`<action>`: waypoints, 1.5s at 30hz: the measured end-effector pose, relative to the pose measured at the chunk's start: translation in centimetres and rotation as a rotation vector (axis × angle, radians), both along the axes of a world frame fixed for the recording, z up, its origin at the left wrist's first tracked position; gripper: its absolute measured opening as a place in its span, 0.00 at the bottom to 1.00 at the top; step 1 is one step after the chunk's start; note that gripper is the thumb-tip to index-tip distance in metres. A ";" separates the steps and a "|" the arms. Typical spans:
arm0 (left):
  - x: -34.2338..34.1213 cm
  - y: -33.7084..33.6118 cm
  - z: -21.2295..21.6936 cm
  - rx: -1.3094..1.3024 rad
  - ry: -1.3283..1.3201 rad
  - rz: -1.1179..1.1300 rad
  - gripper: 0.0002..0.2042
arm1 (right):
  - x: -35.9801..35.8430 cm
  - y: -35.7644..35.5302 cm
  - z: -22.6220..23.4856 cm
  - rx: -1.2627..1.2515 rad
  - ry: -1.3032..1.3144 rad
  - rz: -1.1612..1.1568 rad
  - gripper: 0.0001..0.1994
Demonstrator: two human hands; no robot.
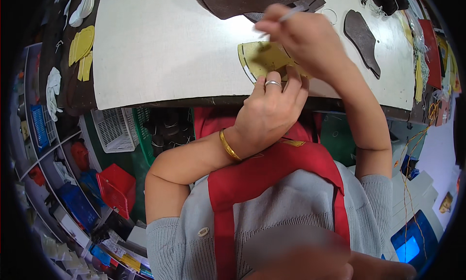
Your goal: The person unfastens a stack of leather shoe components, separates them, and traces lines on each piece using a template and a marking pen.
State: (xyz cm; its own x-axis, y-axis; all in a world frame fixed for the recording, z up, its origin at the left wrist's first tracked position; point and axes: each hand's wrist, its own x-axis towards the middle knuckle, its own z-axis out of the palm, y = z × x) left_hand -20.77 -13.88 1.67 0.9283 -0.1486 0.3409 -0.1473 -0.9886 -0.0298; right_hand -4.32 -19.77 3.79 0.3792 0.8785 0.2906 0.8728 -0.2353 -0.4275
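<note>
My left hand [272,101] lies over a yellow pattern piece [259,56] at the table's near edge. Its bent fingers hold the piece down against the tabletop. Dark line marks run along the pattern's curved left side. Just above it, my right hand [307,39] is raised and slightly blurred. Closed fingers there grip a slim silver pen-like tool [290,14], whose tip is too smeared to make out. The right part of the pattern is hidden by my hands.
Dark brown leather pieces [228,0] are stacked at the far side of the white table [145,47]. More leather pieces [359,37] lie at the right. Yellow patterns [81,44] sit at the left edge. Below stand a white crate [112,129] and a red bin [116,187].
</note>
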 end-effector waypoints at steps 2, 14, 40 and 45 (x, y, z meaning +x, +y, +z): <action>0.3 -0.3 0.1 0.018 0.002 0.009 0.17 | 0.9 -2.3 0.7 0.086 0.292 -0.082 0.12; 1.3 -0.2 0.4 0.051 0.026 0.055 0.12 | 0.5 -9.5 0.4 -0.036 -0.057 -0.051 0.10; -0.3 7.1 -0.2 -0.265 0.004 -0.020 0.12 | 5.4 -17.3 0.2 0.399 0.520 -0.669 0.13; -1.9 5.3 -0.6 -0.376 -0.036 -0.118 0.11 | -0.7 -9.9 0.7 0.028 0.760 -0.299 0.09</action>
